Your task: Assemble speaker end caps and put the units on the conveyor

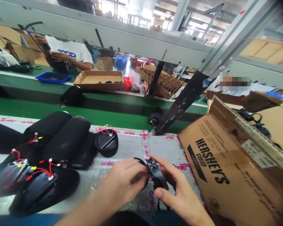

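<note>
Beyond both hands, across the whole view: belt [89, 114], green.

Just right of the right hand [179, 194]: box [226, 188], cardboard, tipped over, flaps open.

Under both hands: bench [129, 146], wrapped in taped film.

Well left of the left hand [122, 182]: speakers [66, 141], black, lying in a cluster, red wires trailing from the open ends.

Far beyond the left hand, past the belt: tray [99, 82], cardboard, shallow, with a few dark bits inside; further left, a co-worker's hands [58, 56] on something dark.

Just beyond the left hand, near but apart: cap [106, 142], round, black, inner face up, red wire on its rim.

Left hand: curled shut over the ring [138, 161], fingers wrapped round its far edge, so only a black arc shows above the knuckles.

Right hand: half closed, thumb below and forefinger above, pinching the clip [155, 172].

Clip: between the two hands, over the bench's near edge, touching the ring, tilted, holed end uppermost.

Looks light and stiff, moulded plastic, probably smooth enough to slip from a loose pinch. Seems best gripped by the flat sides of the body, not by the thin holed end, which may snap if levered. Ring likely stiff too; best held by the rim, as now.
</note>
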The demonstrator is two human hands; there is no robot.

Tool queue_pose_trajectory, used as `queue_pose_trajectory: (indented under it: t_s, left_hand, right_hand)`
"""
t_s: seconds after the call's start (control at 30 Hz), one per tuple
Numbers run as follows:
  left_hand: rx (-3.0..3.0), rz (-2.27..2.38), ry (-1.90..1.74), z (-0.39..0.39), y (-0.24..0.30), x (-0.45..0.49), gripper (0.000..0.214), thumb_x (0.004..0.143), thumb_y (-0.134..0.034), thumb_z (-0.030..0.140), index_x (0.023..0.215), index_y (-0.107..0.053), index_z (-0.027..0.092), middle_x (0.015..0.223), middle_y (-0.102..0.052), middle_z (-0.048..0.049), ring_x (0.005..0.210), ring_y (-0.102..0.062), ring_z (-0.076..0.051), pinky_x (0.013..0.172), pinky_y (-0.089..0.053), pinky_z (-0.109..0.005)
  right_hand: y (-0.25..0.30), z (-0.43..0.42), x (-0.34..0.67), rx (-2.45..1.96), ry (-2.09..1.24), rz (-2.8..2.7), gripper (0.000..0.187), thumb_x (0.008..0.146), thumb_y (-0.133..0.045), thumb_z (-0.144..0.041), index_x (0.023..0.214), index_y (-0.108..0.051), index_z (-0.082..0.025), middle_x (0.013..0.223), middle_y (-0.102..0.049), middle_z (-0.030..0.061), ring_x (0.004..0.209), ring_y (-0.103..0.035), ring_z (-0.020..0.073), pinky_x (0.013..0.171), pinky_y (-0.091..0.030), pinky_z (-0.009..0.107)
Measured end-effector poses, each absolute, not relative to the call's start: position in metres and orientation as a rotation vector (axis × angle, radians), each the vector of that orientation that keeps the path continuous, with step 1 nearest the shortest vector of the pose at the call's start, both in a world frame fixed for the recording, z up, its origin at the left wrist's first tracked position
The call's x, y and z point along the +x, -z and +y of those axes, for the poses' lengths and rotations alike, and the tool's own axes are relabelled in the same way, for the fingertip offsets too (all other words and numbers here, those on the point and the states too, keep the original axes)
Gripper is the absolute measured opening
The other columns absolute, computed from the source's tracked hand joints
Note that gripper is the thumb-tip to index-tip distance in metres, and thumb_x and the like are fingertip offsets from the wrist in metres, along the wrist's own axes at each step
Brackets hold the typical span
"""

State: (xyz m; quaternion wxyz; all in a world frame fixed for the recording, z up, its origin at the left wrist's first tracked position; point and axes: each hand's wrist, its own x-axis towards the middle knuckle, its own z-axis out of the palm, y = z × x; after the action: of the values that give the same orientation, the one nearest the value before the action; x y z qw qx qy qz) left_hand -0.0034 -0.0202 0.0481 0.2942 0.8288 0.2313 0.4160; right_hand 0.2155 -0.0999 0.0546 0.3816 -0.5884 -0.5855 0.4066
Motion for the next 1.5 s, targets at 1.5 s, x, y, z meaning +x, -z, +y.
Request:
queue_pose_trajectory:
  t_s: [1.5]
  left_hand:
    - [2.296,0.625,-1.343,-0.025,-0.022,-0.011,0.021,0.105,-0.067,0.007,0.117,-0.071,0.024,0.101,-0.087,0.0017,0.093,-0.082,-0.017,0.102,-0.042,-0.040]
  right_hand:
    - [-0.033,-0.101,0.220,-1.191,-1.404,-1.206,0.100,0.081,-0.092,-0.063,0.162,-0.052,-0.023,0.141,-0.075,0.0185,0.128,-0.074,0.0382,0.112,-0.058,0.052]
